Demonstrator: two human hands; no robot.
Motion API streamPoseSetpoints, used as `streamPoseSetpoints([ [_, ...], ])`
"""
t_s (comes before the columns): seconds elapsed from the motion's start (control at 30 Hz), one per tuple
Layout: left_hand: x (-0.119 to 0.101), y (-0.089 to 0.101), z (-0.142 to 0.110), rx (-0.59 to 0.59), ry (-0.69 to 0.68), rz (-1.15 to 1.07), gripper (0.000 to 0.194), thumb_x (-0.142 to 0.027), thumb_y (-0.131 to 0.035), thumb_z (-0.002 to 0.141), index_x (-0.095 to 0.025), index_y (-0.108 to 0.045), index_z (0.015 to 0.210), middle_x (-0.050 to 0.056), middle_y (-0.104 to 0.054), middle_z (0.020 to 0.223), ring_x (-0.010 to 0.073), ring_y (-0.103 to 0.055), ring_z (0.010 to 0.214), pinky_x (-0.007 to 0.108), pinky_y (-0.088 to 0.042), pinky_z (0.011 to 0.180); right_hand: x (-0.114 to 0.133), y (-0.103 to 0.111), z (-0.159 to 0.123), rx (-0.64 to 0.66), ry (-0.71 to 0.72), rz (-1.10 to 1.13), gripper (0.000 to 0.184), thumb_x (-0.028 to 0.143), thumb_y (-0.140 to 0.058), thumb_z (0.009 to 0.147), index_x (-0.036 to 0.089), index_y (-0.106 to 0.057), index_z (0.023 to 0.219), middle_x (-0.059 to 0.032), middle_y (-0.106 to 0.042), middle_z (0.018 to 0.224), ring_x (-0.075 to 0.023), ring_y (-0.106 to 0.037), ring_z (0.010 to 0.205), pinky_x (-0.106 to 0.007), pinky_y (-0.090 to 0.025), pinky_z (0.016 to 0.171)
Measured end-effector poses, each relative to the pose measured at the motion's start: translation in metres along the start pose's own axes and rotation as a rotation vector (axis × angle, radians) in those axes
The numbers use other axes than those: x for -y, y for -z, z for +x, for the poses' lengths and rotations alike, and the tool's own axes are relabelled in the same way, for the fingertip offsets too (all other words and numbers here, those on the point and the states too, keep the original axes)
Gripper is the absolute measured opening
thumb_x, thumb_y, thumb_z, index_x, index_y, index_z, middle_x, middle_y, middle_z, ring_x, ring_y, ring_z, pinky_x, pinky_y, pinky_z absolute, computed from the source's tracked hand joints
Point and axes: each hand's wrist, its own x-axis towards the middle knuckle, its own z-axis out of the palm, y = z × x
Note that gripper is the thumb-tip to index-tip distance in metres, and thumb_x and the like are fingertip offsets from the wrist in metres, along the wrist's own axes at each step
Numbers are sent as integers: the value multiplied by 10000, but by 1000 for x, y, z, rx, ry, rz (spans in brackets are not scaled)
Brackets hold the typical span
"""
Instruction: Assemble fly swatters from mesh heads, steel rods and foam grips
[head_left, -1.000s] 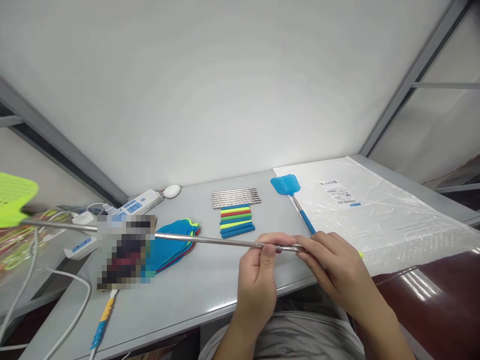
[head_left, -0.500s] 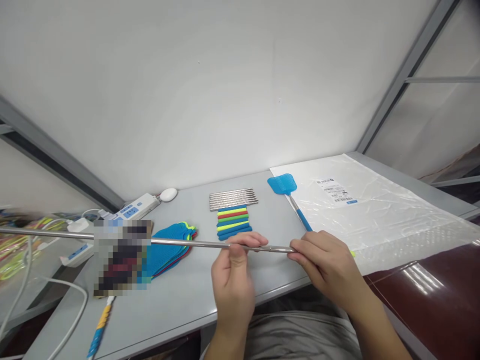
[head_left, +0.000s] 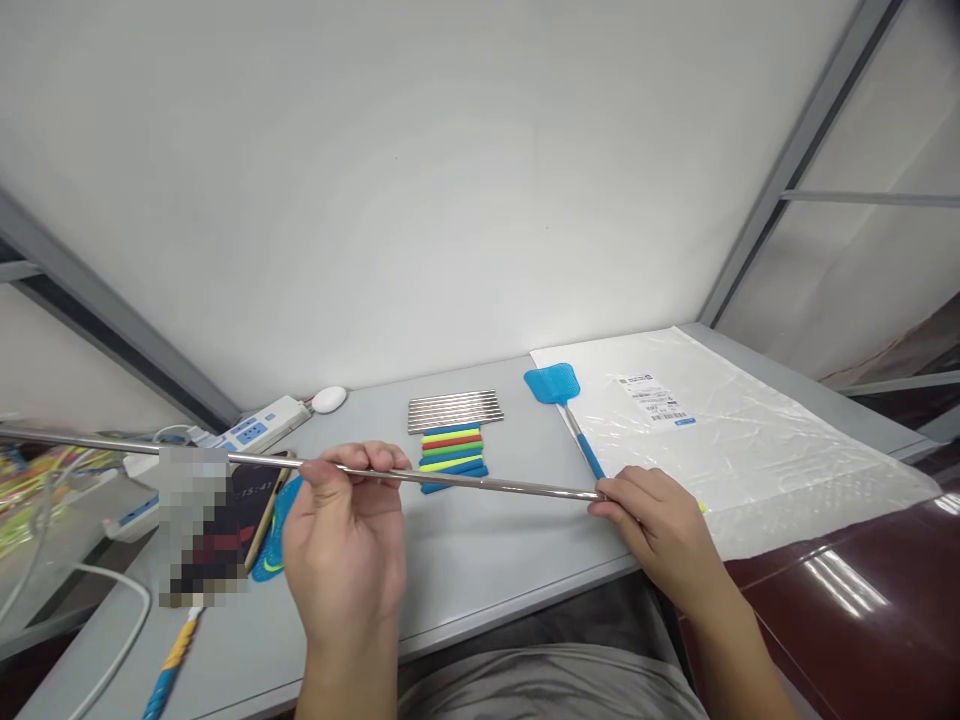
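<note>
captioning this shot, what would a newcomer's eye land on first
Probably the long metal rod, held across the view by the left hand and right hand. Next, the bright blue swatter beyond the right hand, and the multicoloured tubes lined up behind the rod.

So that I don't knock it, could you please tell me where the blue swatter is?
In the head view, the blue swatter lies right of centre, along the left edge of the white plastic sheet, right of the metal rods.

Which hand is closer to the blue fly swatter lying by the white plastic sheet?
The right. The right hand is right by the swatter's handle; the left hand is farther off, to the left of it.
</note>
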Motion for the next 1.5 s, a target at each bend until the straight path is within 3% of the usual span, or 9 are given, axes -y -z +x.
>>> streamPoseSetpoints([
  [0.23,29,-16,-6,-1,39,-19,340,-437,-519,963,-169,-671,819,31,-601,807,148,-597,746,293,-529,728,-11,1,1,-63,-58,-11,84,251,-571,963,199,-595,901,-15,-590,760,-163,-487,691,-311,-336,666],
  [0.43,56,-34,-32,180,137,116,366,-467,-487,974,-173,-663,846,54,-666,841,170,-631,830,310,-513,817,1,-7,15,-67,-51,39,135,276,-535,982,199,-611,901,-19,-594,760,-163,-484,680,-307,-333,657],
  [0.63,42,-41,-29,87,74,77,332,-425,-505,975,-179,-591,769,22,-628,763,153,-611,765,309,-520,796,8,-7,20,-41,-31,64,164,254,-506,994,200,-631,903,-18,-575,728,-157,-489,675,-303,-326,642],
  [0.83,27,-42,-25,113,57,58,331,-389,-469,993,-178,-600,774,17,-588,736,151,-599,737,303,-531,765,10,2,19,-57,-18,97,154,241,-510,992,209,-628,897,-12,-575,713,-153,-506,677,-312,-338,663],
  [0.93,19,-40,-12,146,34,74,333,-394,-465,993,-180,-639,806,24,-603,755,161,-616,727,322,-546,748,2,5,15,-72,-62,93,102,219,-523,983,211,-623,969,-25,-597,774,-167,-516,723,-320,-353,687],
  [1.07,10,-33,8,93,-63,79,330,-400,-497,981,-172,-674,821,26,-613,774,144,-618,723,304,-558,730,-9,3,8,-61,-102,74,125,179,-506,981,212,-597,1059,-37,-598,838,-181,-504,756,-322,-365,689],
  [1.27,13,-22,7,64,-72,124,339,-450,-536,956,-174,-675,817,24,-650,760,150,-647,737,313,-559,769,-3,-7,8,-46,-107,124,143,161,-461,989,205,-577,1059,-30,-539,802,-177,-488,736,-304,-377,645],
  [1.5,21,-23,0,47,-47,104,360,-470,-505,968,-195,-577,746,22,-676,714,159,-659,741,292,-526,763,14,-16,8,-65,-124,98,130,183,-434,987,201,-561,972,-14,-506,729,-172,-471,660,-291,-351,580],
])
